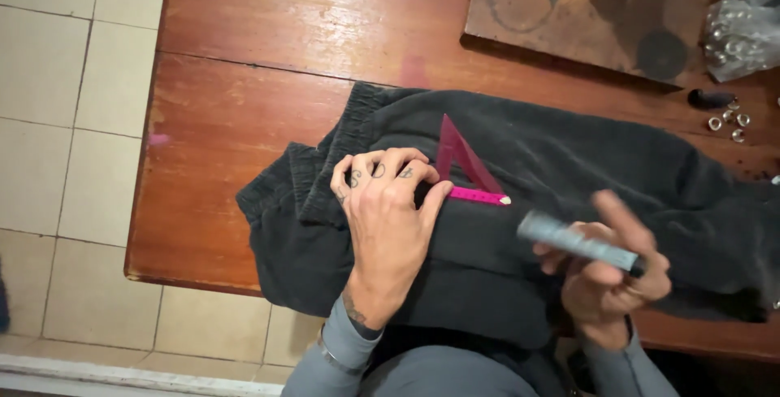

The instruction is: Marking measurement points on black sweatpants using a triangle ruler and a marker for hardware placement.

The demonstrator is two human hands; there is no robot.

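A: What is the left hand [388, 216] doing?

B: It lies flat, fingers spread and curled at the tips, pinning a pink triangular set square [465, 168] onto the dark grey garment [569, 169], probably so the square cannot slip on the soft cloth.

A: And the right hand [605, 275]?

B: Just right of the square, closed round a blurred grey pen-like tool [578, 241], index finger raised.

A: Further out?

B: Beyond the right hand, small metal eyelets [729, 121] and a clear bag [743, 35] sit on the wooden table [244, 104], beside a worn board [585, 7].
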